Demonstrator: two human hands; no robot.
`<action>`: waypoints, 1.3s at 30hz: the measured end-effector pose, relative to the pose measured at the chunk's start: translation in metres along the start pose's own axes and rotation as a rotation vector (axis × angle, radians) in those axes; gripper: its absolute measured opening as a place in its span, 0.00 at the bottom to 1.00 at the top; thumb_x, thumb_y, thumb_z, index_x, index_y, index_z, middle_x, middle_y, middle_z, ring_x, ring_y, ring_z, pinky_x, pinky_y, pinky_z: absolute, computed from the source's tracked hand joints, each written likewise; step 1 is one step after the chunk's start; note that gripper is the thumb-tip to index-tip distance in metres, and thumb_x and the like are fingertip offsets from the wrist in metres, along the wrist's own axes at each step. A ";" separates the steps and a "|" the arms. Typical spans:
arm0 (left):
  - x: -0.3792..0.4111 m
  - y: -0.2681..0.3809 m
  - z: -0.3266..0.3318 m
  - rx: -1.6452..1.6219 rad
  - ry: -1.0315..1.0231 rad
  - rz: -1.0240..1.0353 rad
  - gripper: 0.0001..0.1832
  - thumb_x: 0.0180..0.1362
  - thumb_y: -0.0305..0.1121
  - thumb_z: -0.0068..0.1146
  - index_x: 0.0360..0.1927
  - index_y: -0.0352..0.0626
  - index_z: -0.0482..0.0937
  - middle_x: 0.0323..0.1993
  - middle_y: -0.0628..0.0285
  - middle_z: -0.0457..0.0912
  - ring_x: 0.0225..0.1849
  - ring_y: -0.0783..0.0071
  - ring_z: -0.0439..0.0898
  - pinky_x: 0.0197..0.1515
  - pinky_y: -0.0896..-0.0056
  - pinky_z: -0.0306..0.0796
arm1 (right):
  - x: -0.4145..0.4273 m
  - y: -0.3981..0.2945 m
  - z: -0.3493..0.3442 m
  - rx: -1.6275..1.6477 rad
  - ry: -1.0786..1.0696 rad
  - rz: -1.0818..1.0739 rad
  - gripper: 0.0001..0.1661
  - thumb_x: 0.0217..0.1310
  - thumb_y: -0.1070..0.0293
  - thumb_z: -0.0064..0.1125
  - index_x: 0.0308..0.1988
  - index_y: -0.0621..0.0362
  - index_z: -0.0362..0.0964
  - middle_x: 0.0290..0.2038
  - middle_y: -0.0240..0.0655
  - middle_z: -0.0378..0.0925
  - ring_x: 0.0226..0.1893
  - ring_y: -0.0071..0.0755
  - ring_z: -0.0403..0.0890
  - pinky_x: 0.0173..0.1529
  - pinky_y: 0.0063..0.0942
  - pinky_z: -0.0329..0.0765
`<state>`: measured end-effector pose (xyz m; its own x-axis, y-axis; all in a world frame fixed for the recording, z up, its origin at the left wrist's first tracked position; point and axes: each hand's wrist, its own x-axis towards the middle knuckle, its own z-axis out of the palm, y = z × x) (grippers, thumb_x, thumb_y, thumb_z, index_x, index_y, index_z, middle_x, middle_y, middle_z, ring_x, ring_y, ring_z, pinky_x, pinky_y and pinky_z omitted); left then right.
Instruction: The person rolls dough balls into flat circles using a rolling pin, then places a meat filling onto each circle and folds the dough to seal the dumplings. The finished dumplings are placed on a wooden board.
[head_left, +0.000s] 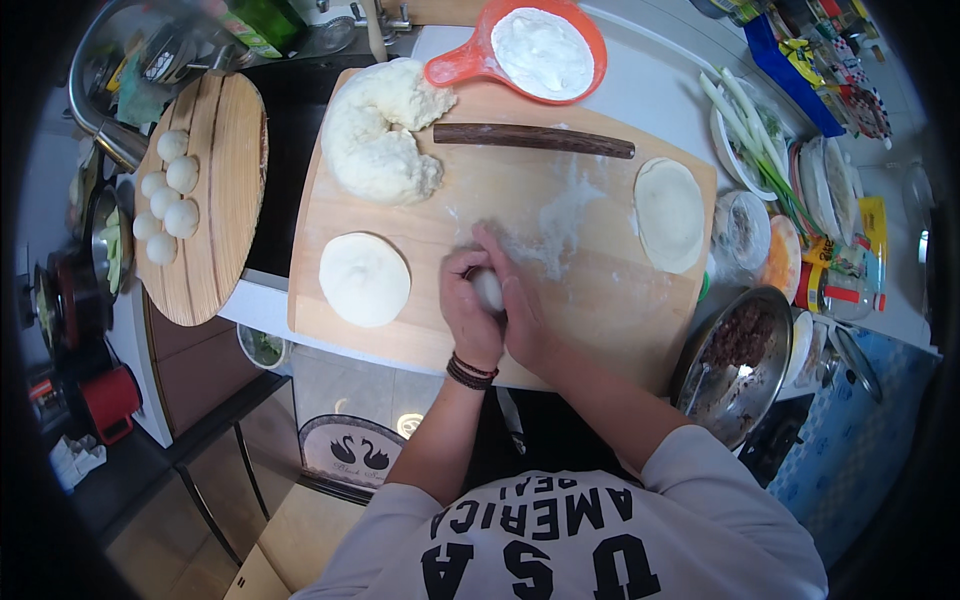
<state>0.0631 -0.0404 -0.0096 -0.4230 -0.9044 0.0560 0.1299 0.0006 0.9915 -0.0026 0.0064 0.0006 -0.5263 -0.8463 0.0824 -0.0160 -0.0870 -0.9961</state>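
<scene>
Between my cupped palms sits a small ball of dough (488, 289), partly hidden by the fingers. My left hand (469, 304) wraps its left side, and my right hand (525, 307) presses against it from the right. Both hands are over the middle of a floured wooden board (600, 322). To their left lies a flat round of dough (365, 279). A large curved mass of dough (375, 142) rests at the board's far left. Beyond my hands is a dark wooden rolling pin (534, 140). Another flattened dough piece (670, 215) lies at the right edge.
An orange scoop of flour (543, 52) stands behind the board. Several dough balls (181, 174) sit on an oval wooden board (217, 247) over the dark sink (289, 150). At right are a metal bowl of dark filling (739, 367) and spring onions (750, 127).
</scene>
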 end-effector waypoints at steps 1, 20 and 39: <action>0.002 0.000 0.001 -0.096 0.003 -0.017 0.21 0.69 0.47 0.33 0.44 0.39 0.70 0.48 0.57 0.73 0.50 0.68 0.72 0.56 0.67 0.65 | -0.002 0.000 0.000 0.008 0.037 -0.029 0.34 0.72 0.53 0.27 0.64 0.70 0.54 0.64 0.51 0.61 0.65 0.44 0.62 0.67 0.32 0.56; -0.008 0.012 0.001 0.058 -0.041 -0.024 0.08 0.59 0.26 0.52 0.41 0.38 0.70 0.43 0.58 0.74 0.47 0.70 0.74 0.54 0.70 0.67 | -0.019 -0.004 0.006 0.049 0.148 0.037 0.30 0.71 0.57 0.32 0.64 0.67 0.57 0.63 0.49 0.63 0.64 0.46 0.63 0.67 0.34 0.56; -0.013 -0.002 0.004 -0.196 -0.007 -0.124 0.26 0.68 0.53 0.35 0.48 0.37 0.69 0.46 0.57 0.74 0.48 0.68 0.73 0.55 0.66 0.65 | -0.025 -0.020 -0.039 -0.261 0.104 -0.065 0.35 0.71 0.52 0.27 0.65 0.70 0.52 0.66 0.52 0.56 0.68 0.49 0.56 0.68 0.38 0.54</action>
<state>0.0648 -0.0274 -0.0115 -0.4522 -0.8896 -0.0636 0.2477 -0.1937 0.9493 -0.0223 0.0501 0.0177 -0.6010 -0.7839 0.1560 -0.2638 0.0104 -0.9645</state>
